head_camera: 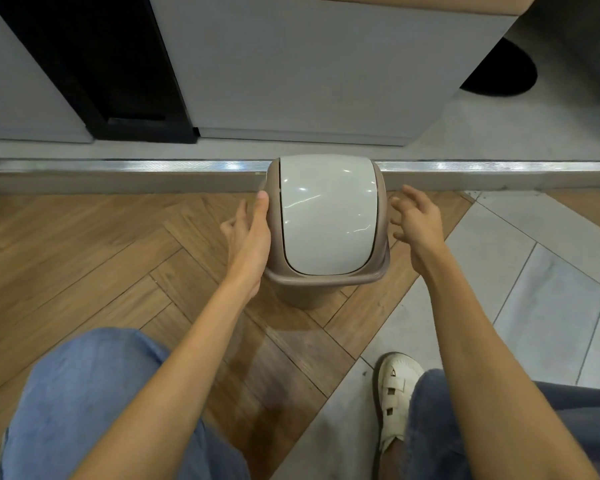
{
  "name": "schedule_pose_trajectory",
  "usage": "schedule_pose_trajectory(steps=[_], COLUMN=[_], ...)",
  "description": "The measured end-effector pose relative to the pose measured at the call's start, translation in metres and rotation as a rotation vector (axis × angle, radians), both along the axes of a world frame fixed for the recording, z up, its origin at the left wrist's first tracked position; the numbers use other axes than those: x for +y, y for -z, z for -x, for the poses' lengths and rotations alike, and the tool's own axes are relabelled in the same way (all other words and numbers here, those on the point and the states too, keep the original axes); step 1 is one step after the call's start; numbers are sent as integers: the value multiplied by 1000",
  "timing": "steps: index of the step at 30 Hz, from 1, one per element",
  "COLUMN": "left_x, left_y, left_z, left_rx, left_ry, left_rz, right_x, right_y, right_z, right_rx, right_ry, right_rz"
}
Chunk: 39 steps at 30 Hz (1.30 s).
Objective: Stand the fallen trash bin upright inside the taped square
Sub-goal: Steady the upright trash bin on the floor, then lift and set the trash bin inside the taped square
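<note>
The trash bin [326, 216] is a small taupe plastic bin with a white swing lid, standing upright on the wooden floor right in front of a metal floor strip. My left hand [248, 237] lies flat against the bin's left side, thumb on the top rim. Just off the bin's right side hovers my right hand [414, 218], fingers spread and not touching it. No taped square shows around the bin; the bin and my arms may hide it.
A metal threshold strip [118, 168] runs across behind the bin. Grey cabinets [309, 71] with a dark gap [94, 64] stand beyond it. Grey tiles [534, 289] lie to the right of the herringbone wood. My knees and a white sandal [395, 393] are at the bottom.
</note>
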<state>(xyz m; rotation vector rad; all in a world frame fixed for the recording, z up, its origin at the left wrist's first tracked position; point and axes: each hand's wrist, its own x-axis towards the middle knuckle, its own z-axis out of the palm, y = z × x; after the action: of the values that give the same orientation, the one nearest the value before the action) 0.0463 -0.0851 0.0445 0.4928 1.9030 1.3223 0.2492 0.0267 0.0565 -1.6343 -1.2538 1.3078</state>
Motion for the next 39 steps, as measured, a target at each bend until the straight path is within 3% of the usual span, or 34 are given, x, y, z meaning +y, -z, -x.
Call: schedule_pose_trajectory(steps=[5,11,14,25,39], left_x=[-14,-21,-18,1,49], left_y=[16,37,38,45,41], left_z=[-16,-17,-16,-6,24], left_rx=[-5,-440,-530,-540,-542], left_ry=[-92,-39,-57,-102,-60], left_rz=[-83,61,46,-22,-44], right_x=[-32,-49,-51,-36,10], right_y=[2,22,27,31,30], right_z=[4,16,19,39,69], right_rx=[54,112,144,143,10], right_ry=[49,18,57,96,19], right_rz=[-83,5,68,51,-165])
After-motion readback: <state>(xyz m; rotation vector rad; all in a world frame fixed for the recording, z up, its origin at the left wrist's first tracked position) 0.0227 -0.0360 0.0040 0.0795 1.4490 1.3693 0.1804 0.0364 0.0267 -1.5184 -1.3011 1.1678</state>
